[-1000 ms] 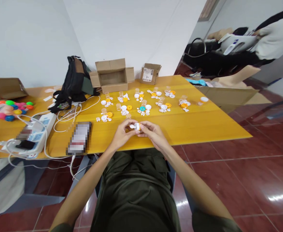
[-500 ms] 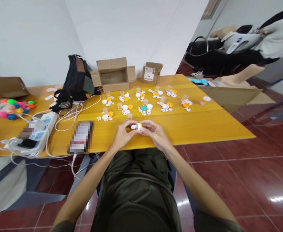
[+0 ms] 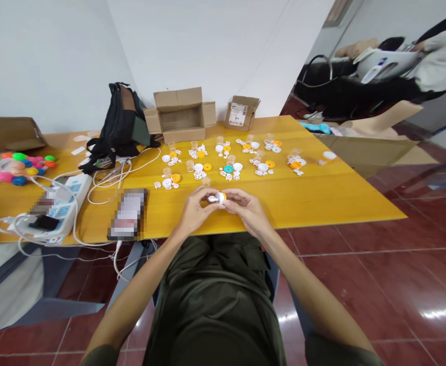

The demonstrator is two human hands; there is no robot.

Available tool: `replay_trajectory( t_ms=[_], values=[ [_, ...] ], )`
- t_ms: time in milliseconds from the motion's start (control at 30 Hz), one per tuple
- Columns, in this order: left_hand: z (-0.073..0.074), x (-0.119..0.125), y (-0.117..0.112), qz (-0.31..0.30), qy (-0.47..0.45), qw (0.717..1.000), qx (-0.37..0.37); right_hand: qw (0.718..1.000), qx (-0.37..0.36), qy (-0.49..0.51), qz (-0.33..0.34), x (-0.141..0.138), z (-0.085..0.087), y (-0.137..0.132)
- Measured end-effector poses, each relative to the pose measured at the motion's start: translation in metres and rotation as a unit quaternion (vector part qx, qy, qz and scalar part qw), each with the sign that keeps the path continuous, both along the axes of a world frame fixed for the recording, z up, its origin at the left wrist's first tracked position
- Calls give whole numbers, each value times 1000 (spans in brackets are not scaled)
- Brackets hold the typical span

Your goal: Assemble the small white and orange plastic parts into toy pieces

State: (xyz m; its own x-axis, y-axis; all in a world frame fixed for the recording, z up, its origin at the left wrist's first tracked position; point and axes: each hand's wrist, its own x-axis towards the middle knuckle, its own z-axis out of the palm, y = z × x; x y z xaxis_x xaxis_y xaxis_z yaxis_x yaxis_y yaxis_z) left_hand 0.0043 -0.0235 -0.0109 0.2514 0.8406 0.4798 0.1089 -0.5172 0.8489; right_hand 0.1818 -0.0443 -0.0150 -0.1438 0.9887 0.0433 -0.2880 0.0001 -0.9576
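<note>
Between my two hands, just above the table's front edge, is a small round white and yellow plastic piece [image 3: 220, 197] with a white stem-like part pointing left. My left hand [image 3: 195, 211] pinches its left side with thumb and fingers. The fingers of my right hand [image 3: 246, 208] close on its right side, by the yellow rim. A clear plastic cup [image 3: 205, 181] stands just behind my left fingertips. Beyond lie several small sets of parts: white wheel-like pieces [image 3: 229, 177], a teal disc [image 3: 228, 169], yellow discs [image 3: 207, 166], white discs [image 3: 237, 166] and clear cups [image 3: 190, 165].
On the yellow table [image 3: 322, 198] a phone [image 3: 128, 213] and a white power strip [image 3: 65, 208] with cables lie to the left. A black backpack [image 3: 122, 122], an open carton [image 3: 183, 119] and a smaller box [image 3: 242, 113] stand at the back. A white-lidded jar [image 3: 327, 157] lies right.
The view has shifted slightly. Both hands stay around the white and yellow piece, with little visible change in their grip.
</note>
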Motion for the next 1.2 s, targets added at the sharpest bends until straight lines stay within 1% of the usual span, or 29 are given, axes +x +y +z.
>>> replay_trajectory(
  t_ms=[200,367,533,667,900,1000,1200],
  values=[
    [0,0,-1,-11,2,1000,18,1000,-21,11,3,0,-1,1],
    [1,-1,-2,-23,4,999,48,999,-35,-16,20,1,4,0],
    [3,0,-2,-32,12,997,68,998,-47,-32,24,0,9,0],
    [3,1,-2,-22,11,998,50,998,-33,-36,25,-1,9,0],
    [3,2,-5,7,14,1000,12,999,-12,-14,27,1,4,0],
    [4,2,-4,21,22,1000,7,1000,-10,-4,20,3,2,0],
    [5,2,-5,24,24,999,13,1000,5,-5,12,4,3,0]
  ],
)
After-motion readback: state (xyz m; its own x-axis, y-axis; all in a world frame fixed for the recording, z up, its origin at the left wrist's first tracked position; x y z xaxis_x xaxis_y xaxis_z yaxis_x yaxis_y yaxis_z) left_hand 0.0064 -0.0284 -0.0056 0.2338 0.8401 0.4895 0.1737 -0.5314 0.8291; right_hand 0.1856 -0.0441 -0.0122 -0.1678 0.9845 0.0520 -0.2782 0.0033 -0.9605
